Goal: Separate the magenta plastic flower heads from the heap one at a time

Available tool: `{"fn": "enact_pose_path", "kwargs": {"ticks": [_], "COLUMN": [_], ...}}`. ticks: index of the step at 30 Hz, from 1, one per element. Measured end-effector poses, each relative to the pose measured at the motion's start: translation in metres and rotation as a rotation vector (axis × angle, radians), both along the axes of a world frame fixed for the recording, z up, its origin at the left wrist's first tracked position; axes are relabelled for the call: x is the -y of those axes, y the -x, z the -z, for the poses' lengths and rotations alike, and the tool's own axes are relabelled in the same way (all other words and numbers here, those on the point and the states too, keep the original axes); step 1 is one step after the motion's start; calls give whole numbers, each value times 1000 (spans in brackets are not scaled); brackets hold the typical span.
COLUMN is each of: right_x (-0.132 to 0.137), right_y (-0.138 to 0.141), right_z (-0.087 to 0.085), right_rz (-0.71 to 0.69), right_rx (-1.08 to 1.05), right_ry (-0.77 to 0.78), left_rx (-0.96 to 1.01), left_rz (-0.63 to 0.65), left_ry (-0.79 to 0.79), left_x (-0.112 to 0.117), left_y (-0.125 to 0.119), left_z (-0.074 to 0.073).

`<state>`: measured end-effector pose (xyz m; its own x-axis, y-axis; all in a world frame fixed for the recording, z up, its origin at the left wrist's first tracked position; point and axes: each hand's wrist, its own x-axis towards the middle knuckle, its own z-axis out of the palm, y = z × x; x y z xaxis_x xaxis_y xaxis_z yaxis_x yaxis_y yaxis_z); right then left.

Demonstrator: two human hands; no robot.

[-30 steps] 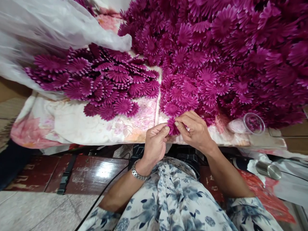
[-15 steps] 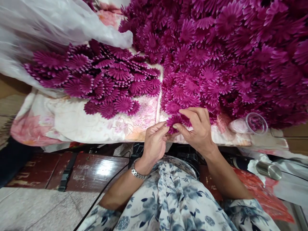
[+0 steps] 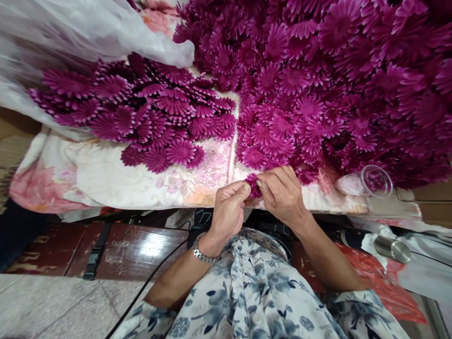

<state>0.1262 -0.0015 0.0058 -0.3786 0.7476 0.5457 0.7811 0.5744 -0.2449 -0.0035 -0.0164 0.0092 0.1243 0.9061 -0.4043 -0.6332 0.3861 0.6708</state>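
Observation:
My left hand (image 3: 229,211) and my right hand (image 3: 281,193) meet at the table's near edge, both pinching one magenta fabric flower (image 3: 253,184) between thumbs and fingertips. The flower is mostly covered by my fingers. Just beyond it rises a large heap of the same flowers (image 3: 318,80) on the right. A flatter, overlapping pile of flowers (image 3: 148,113) lies to the left, partly spilling from a clear plastic bag (image 3: 70,37). A metal watch sits on my left wrist.
A floral cloth (image 3: 106,179) covers the table. A clear plastic cup (image 3: 367,181) lies on its side at the right edge. A metal cylinder (image 3: 391,248) rests lower right on red plastic. Dark wood panels and a black cable run below the table edge.
My right hand reached up to the heap's edge half a second ago, then drew back toward me; its fingers have closed tighter round the flower. My left hand barely moved.

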Motion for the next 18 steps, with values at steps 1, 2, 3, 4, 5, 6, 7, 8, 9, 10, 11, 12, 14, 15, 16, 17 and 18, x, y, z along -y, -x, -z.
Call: {"fn": "enact_pose_path", "kwargs": {"ticks": [1,2,3,4,5,6,7,8,9,10,11,12,14,15,16,17,18], "right_x": [1,1,-1,-4,-9,-15,-24,-33,-43,-52,-59,-65,-71,-71,-71,-69,-67], "right_y": [1,0,-1,-5,-10,-17,-26,-35,-45,-54,-62,-68,-75,-76,-76,-75,-75], "right_z": [0,-1,-3,-6,-10,-16,-22,-28,-33,-37,-40,-40,-36,-32,-27,-24,-21], "right_rz": [8,17,30,53,87,139,204,276,348,412,464,500,516,504,489,474,463], "right_rx": [-33,-81,-138,-197,-242,-270,-276,-256,-216,-160,-97,-31,84,124,153,170,178], "right_ry": [-1,4,11,10,-2,-40,-98,-168,-231,-270,-284,-276,-226,-201,-182,-171,-166], "left_rx": [-6,-12,-17,-21,-23,-25,-23,-18,-11,-2,7,14,26,31,36,41,43], "left_rz": [0,0,-6,-19,-36,-51,-61,-64,-61,-54,-50,-49,-56,-61,-65,-65,-61], "left_ry": [-4,-7,-9,-11,-10,-7,-5,-2,-1,0,0,1,2,2,4,5,5], "left_x": [0,0,0,-1,-1,-2,-3,-3,-4,-4,-4,-4,-5,-5,-5,-6,-6], "left_y": [0,1,2,3,3,4,5,5,6,6,6,6,6,6,6,6,6], "left_z": [0,1,1,1,0,-1,-2,-2,-3,-3,-3,-3,-1,0,0,0,0]}}
